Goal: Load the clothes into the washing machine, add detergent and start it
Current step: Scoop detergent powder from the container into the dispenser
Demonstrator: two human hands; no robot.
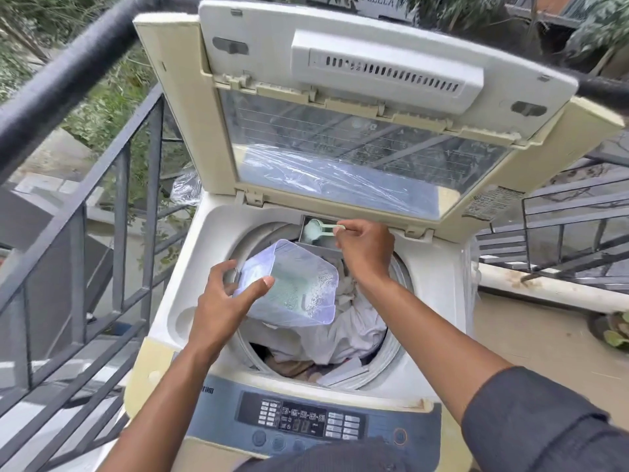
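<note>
Loading looks done; white and brownish clothes [343, 321] fill the drum of the top-loading washing machine [190, 277], whose lid [374, 107] stands raised; the detergent step is under way; the left hand [228, 301] grips a clear plastic detergent tub [296, 284] tilted above the drum, thumb over its rim; the right hand [366, 248] pinches the handle of a pale green scoop [315, 230], its bowl tipped into the dispenser drawer [318, 248] at the back of the opening; left to do, I judge: put the tub away, shut the lid, press start on the control panel [303, 420]
</note>
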